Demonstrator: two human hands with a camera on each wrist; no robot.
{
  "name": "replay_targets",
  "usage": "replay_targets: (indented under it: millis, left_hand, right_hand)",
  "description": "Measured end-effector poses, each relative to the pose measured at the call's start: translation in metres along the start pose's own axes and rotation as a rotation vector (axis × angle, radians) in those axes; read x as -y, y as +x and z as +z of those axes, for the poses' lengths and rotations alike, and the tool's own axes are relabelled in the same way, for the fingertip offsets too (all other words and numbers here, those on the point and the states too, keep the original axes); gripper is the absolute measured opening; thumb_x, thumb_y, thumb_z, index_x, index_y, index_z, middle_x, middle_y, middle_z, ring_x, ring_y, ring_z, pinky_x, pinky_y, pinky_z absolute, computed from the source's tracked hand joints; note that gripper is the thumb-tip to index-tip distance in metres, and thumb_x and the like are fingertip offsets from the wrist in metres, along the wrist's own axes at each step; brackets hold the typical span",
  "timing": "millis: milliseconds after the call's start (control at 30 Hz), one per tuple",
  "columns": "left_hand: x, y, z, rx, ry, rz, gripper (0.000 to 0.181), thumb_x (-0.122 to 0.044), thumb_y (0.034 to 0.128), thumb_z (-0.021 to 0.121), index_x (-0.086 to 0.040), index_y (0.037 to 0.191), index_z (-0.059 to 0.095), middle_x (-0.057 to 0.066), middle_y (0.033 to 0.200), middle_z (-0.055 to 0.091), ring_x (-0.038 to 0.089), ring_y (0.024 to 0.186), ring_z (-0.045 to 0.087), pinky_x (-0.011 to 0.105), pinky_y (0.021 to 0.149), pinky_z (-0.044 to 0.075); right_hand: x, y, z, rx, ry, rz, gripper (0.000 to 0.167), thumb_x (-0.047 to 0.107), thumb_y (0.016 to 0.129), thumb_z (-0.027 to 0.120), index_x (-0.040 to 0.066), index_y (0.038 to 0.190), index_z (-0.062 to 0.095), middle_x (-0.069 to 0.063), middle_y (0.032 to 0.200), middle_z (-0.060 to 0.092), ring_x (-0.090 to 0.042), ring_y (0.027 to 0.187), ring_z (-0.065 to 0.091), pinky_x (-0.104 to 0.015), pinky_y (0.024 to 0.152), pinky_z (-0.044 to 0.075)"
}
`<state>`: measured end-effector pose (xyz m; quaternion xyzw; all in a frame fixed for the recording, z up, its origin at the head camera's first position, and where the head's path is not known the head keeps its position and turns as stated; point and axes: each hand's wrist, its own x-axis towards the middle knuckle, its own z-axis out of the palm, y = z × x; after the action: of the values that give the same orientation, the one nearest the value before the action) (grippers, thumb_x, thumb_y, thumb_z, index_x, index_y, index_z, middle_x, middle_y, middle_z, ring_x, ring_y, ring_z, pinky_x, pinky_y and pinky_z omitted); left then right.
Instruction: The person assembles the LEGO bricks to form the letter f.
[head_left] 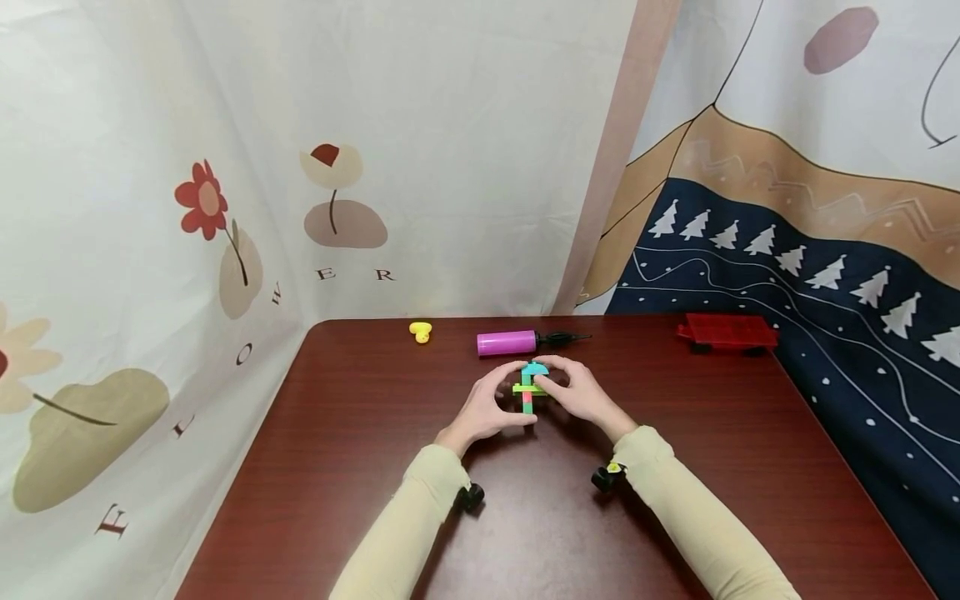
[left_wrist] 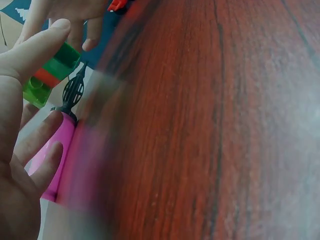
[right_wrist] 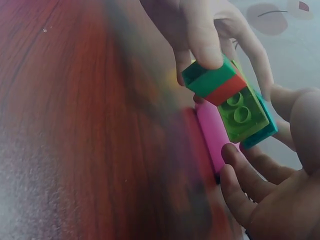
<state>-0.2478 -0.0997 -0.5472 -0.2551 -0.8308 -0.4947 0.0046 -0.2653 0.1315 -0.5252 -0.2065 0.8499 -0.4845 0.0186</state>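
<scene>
Between both hands stands a small upright stack of toy building blocks (head_left: 527,398), raised above the table. It has a teal piece on top, a lime-green crosspiece, then a red and a green block. My left hand (head_left: 486,407) grips it between the thumb, pressed on the green bottom block (right_wrist: 209,82), and fingers reaching to the top. With thumb and fingers, my right hand (head_left: 581,392) holds the teal upper part from the right. Round studs' hollows show on the underside of the lime-green crosspiece (right_wrist: 243,116) in the right wrist view.
On the dark red wooden table (head_left: 360,500), behind the hands, lies a purple hand pump (head_left: 507,343) with a black nozzle. A small yellow toy piece (head_left: 422,332) sits at the back left, and a red toy wagon (head_left: 729,332) at the back right. Printed curtains (head_left: 465,167) hang behind.
</scene>
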Motion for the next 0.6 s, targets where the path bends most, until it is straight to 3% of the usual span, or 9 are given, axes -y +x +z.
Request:
replay_targets:
  millis: [267,433,600]
  left_hand:
    - [0.006,0.005,0.001,-0.009,-0.019,-0.037,0.095,-0.026,0.0793,0.095,-0.015,0.159,0.045,0.003,0.15,0.057,0.019,0.098,0.064,0.036,0.09,0.054]
    - [0.01,0.008,0.001,-0.007,0.015,-0.05,0.089,-0.028,0.0791,0.095,-0.02,0.155,0.049,0.0,0.145,0.061,0.017,0.094,0.061,0.032,0.084,0.052]
    - [0.013,0.01,0.003,0.01,0.069,-0.071,0.087,-0.033,0.0783,0.095,-0.022,0.152,0.05,0.0,0.141,0.062,0.02,0.098,0.056,0.034,0.085,0.048]
  right_hand:
    - [-0.008,-0.002,-0.002,0.031,0.042,-0.021,0.05,0.022,0.1,0.075,0.008,0.145,0.058,-0.015,0.138,0.065,-0.026,0.106,0.072,-0.042,0.09,0.059]
    - [-0.013,-0.001,-0.002,0.06,0.053,-0.02,0.056,0.017,0.097,0.078,0.007,0.148,0.056,-0.017,0.139,0.064,-0.03,0.111,0.071,-0.045,0.091,0.06]
    - [-0.019,0.0,0.001,0.048,-0.003,-0.056,0.055,0.013,0.098,0.077,0.005,0.148,0.056,-0.017,0.14,0.065,-0.031,0.114,0.071,-0.047,0.094,0.059]
